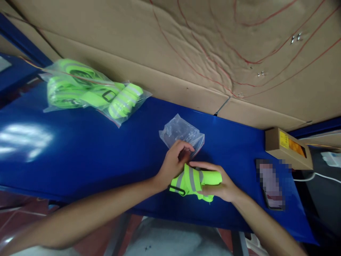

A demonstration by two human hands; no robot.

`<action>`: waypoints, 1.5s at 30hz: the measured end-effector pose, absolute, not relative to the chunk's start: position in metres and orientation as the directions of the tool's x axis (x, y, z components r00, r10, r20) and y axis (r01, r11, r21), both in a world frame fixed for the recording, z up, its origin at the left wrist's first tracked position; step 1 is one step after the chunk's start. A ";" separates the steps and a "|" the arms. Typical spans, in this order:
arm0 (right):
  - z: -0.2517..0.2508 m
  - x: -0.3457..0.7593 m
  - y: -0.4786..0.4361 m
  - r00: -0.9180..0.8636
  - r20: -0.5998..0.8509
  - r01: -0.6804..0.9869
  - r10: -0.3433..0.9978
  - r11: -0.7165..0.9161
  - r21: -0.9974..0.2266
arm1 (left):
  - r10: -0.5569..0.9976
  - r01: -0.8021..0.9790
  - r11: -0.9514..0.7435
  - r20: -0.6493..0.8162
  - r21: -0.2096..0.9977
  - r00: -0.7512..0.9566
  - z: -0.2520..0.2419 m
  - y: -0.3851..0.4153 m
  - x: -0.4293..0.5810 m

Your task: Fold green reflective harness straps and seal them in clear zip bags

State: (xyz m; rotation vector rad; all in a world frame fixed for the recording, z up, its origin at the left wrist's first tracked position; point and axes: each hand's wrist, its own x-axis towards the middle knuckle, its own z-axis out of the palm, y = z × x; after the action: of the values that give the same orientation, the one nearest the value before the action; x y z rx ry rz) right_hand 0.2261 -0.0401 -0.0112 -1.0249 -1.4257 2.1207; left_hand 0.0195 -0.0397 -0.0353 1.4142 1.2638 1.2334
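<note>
A folded bundle of neon-yellow reflective strap with grey stripes and a black buckle is in my right hand. My right fingers lie along its far side, with the thumb on the near side. My left hand is curled just beyond the bundle's left end, its fingers bent over the near edge of a clear plastic bag. What the left fingertips grip, if anything, is hidden. The bag lies crumpled on the blue table, with a red line along its edge.
Clear bags of more neon-yellow reflective straps lie at the back left. On the right are a phone, pixelated, and a cardboard box with a yellow label. A brown cardboard wall with red wires borders the blue table.
</note>
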 end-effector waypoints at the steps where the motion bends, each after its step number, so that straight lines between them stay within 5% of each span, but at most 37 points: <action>1: -0.010 0.223 -0.044 -0.645 -0.347 0.083 0.681 -0.389 -0.917 | 0.990 0.164 -0.135 0.140 0.977 -0.019 -0.036 -0.038 0.019; 12: -0.007 0.204 -0.070 -0.635 -0.160 0.052 0.756 -0.164 -0.985 | 0.984 0.216 -0.169 0.177 0.962 -0.018 -0.041 -0.028 0.015; 21: -0.016 0.197 -0.068 -0.674 -0.133 -0.041 0.727 -0.217 -0.975 | 0.973 0.187 -0.196 0.214 0.963 -0.084 -0.038 -0.029 0.015; 28: -0.024 0.198 -0.070 -0.639 -0.307 -0.068 0.706 -0.449 -0.891 | 0.981 0.119 -0.166 0.176 0.979 -0.079 -0.038 -0.027 0.016; 37: -0.021 0.190 -0.072 -0.591 -0.179 -0.074 0.787 -0.274 -0.959 | 0.971 0.145 -0.193 0.210 0.971 -0.116 -0.042 -0.026 0.017; 45: -0.023 0.183 -0.072 -0.598 -0.464 -0.152 0.654 -0.661 -0.735 | 0.951 0.182 -0.261 0.285 0.948 -0.122 -0.045 -0.026 0.018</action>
State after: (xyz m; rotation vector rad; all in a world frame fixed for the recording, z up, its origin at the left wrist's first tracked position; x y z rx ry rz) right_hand 0.1834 -0.0721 -0.0230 -1.0299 -0.9089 2.2670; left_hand 0.0176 -0.0265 -0.0449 1.4688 1.2993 1.4467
